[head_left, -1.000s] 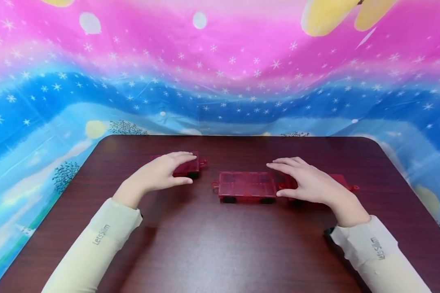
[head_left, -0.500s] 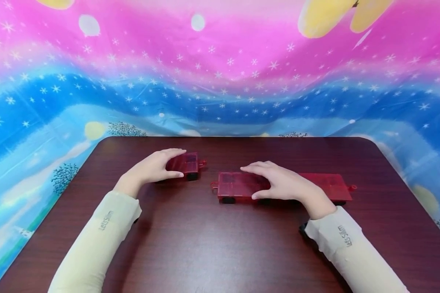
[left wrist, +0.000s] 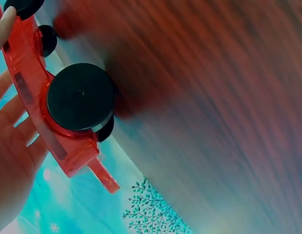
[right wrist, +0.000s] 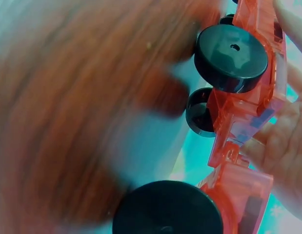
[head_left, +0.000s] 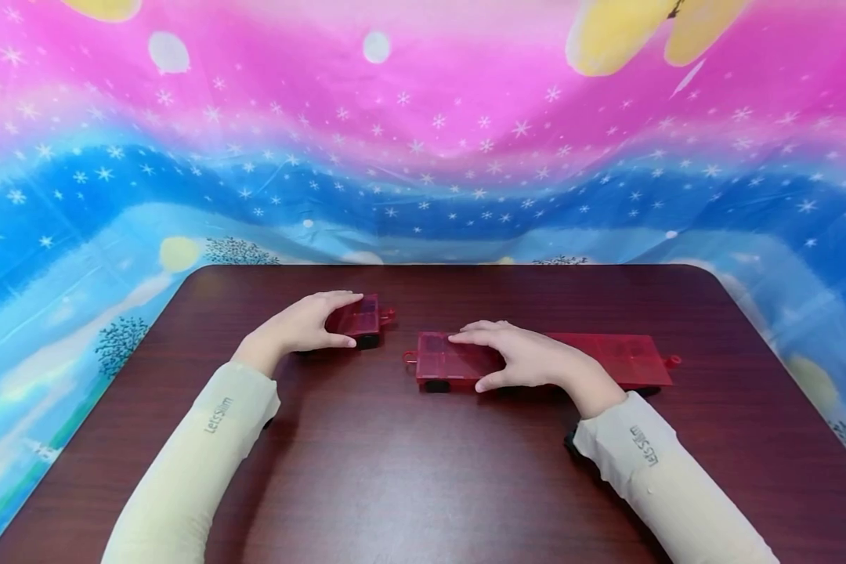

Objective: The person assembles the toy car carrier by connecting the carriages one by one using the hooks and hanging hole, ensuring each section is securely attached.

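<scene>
Three translucent red toy train cars with black wheels stand on the table. My left hand [head_left: 292, 325] grips the far-left car [head_left: 363, 315], thumb on the near side and fingers over the top. In the left wrist view, that car's black wheel [left wrist: 80, 96] and coupling tab [left wrist: 104, 175] show below the hand. My right hand [head_left: 539, 359] holds the middle car [head_left: 433, 356] between thumb and fingers, partly covering it. Behind it, the right-hand car [head_left: 627, 356] is joined on; the right wrist view shows the link [right wrist: 231, 154]. A gap separates the left car from the middle one.
The dark wood-grain table [head_left: 395, 470] has rounded far corners. Along its back and sides hangs a pink and blue cloth [head_left: 437, 157] printed with snowflakes.
My right hand has moved left from the joint between the two right cars onto the middle car. My left hand has drawn back slightly and closed around the left car. The cars have hardly moved.
</scene>
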A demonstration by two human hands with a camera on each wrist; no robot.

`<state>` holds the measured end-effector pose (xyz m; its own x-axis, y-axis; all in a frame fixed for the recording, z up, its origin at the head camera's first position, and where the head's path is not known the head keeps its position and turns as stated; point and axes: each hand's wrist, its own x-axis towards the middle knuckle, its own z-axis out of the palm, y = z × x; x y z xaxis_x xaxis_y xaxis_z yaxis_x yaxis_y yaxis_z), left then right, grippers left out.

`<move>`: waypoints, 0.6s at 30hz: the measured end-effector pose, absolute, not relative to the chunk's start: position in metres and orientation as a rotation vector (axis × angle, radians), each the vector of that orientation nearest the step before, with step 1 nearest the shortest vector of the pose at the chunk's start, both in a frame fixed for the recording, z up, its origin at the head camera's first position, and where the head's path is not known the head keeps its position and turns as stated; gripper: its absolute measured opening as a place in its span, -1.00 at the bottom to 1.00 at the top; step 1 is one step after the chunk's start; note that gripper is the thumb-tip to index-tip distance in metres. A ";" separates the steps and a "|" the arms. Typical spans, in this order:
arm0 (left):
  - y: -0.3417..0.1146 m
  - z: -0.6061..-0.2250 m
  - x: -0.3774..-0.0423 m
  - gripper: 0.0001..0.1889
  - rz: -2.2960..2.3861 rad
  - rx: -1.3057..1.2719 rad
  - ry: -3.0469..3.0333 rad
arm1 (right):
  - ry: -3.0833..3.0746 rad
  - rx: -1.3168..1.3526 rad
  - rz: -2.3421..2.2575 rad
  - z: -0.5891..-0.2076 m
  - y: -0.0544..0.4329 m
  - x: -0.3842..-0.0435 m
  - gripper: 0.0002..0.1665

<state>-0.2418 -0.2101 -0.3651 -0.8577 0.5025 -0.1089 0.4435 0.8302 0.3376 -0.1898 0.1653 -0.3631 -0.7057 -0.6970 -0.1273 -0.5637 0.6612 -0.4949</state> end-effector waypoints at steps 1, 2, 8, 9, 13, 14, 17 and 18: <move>-0.209 -0.365 -0.242 -0.07 0.443 0.731 2.819 | 2.572 -1.005 -0.611 -0.363 0.166 -0.190 -0.10; -0.209 -0.365 -0.242 -0.07 0.439 0.730 2.820 | 2.569 -0.993 -0.612 -0.363 0.166 -0.190 -0.10; -0.206 -0.364 -0.241 -0.09 0.408 0.731 2.829 | 2.572 -0.975 -0.594 -0.363 0.164 -0.190 -0.09; -0.206 -0.364 -0.241 -0.09 0.402 0.730 2.829 | 2.574 -0.981 -0.587 -0.363 0.164 -0.189 -0.09; -0.206 -0.363 -0.240 -0.09 0.393 0.716 2.829 | 2.581 -0.985 -0.570 -0.361 0.163 -0.188 -0.09; -0.206 -0.363 -0.240 -0.09 0.390 0.728 2.831 | 2.585 -0.984 -0.564 -0.361 0.163 -0.188 -0.09; -0.206 -0.361 -0.239 -0.10 0.380 0.746 2.838 | 2.593 -0.979 -0.555 -0.360 0.163 -0.187 -0.09; -0.206 -0.361 -0.239 -0.10 0.376 0.751 2.841 | 2.595 -0.977 -0.552 -0.359 0.163 -0.187 -0.09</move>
